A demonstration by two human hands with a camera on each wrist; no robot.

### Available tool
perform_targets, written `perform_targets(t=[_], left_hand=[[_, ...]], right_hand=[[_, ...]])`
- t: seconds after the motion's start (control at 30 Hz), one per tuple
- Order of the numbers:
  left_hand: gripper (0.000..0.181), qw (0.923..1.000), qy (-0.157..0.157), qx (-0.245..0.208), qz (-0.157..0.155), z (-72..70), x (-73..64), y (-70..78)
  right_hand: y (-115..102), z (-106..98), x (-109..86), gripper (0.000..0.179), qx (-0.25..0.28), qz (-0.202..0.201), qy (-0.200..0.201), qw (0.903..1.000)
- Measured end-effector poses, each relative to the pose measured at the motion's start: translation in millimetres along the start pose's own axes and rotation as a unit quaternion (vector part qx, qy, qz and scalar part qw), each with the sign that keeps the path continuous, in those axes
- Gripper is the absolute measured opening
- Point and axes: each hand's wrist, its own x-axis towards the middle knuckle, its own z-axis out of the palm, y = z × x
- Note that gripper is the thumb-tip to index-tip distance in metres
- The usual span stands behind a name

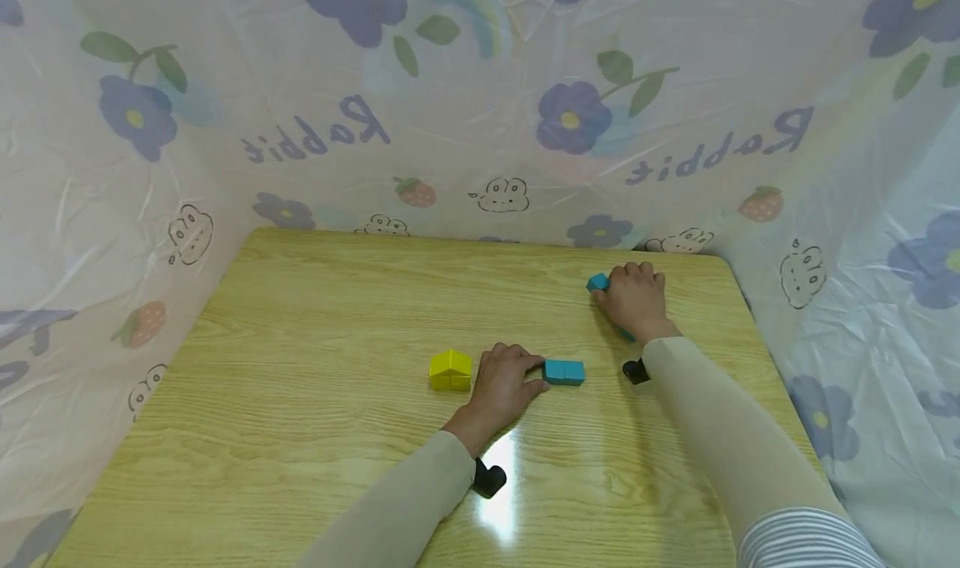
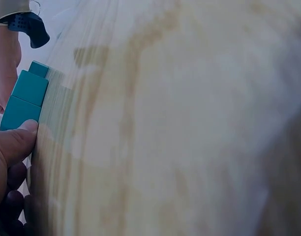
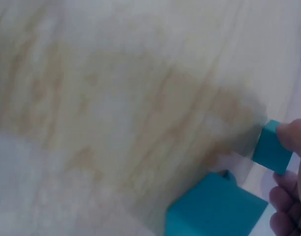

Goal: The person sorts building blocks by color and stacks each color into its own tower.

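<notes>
Two blue blocks [image 1: 564,373] lie end to end on the table, their seam showing. My left hand [image 1: 504,386] pinches their left end between thumb and forefinger; in the left wrist view the thumb [image 2: 17,140] lies against the nearer teal-looking block [image 2: 21,112]. Farther back on the right, my right hand [image 1: 636,300] holds a small blue block [image 1: 597,282], gripped between thumb and fingers in the right wrist view. Another blue block [image 3: 214,209] rests near that hand, mostly hidden under the wrist in the head view.
Left of my left hand stands a group of yellow blocks [image 1: 450,371] with a peaked top. The wood-grain table [image 1: 322,318] meets a printed plastic sheet [image 1: 465,135] at the back and sides. Black wrist devices [image 1: 489,478] sit beneath both wrists.
</notes>
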Motion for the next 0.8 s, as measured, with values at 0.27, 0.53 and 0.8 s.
perform_targets(t=[0.27,0.53,0.8], left_hand=[[0.041,1.0,0.0,0.004,0.002,2.2,0.2,-0.3],[0.04,1.0,0.007,0.003,0.005,1.7,0.7,-0.8],[0.04,1.0,0.005,0.003,0.004,1.0,1.5,-0.3]], right_hand=[[-3.4,0.6,-13.1,0.04,-0.014,-0.079,-0.025,0.9964],[-4.1,2.5,-21.6,0.037,-0.056,-0.163,0.0,0.9851],[-7.6,-7.3,-35.0,0.037,-0.052,-0.218,0.047,0.9735]])
